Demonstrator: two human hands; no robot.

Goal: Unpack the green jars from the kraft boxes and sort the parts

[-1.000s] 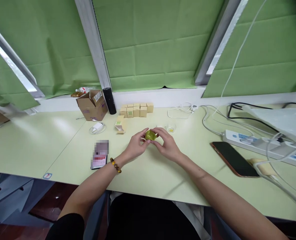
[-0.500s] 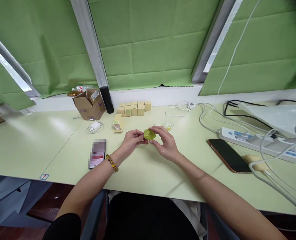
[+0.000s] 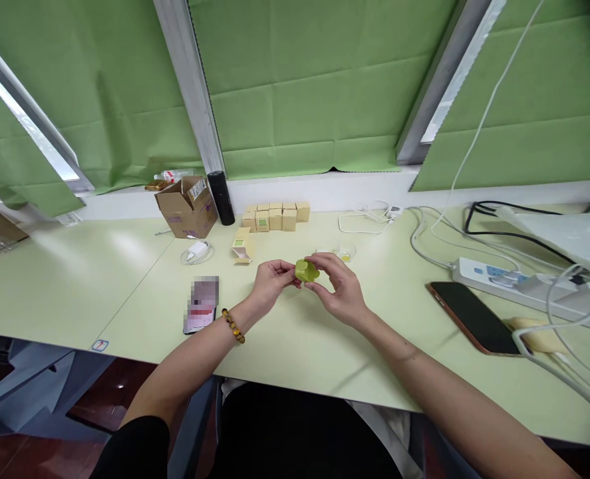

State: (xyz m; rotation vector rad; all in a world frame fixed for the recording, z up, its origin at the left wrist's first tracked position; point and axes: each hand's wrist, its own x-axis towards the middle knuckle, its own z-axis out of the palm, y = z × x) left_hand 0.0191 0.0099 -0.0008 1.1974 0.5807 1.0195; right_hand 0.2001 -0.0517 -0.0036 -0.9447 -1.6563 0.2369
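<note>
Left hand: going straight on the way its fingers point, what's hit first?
The small green cup-shaped piece, right at the left hand's fingertips. Beyond it, the right hand's fingers look next in line, though depth is unclear from this single view.

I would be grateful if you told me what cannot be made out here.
All in the head view:
Green piece: partly hidden by the left hand and right hand.
Left-side phone: screen blurred by pixelation.
Cardboard box: inside hidden by walls and flaps.
Power strip: end cut off by the right edge.
Opened small box: label print too small.
</note>
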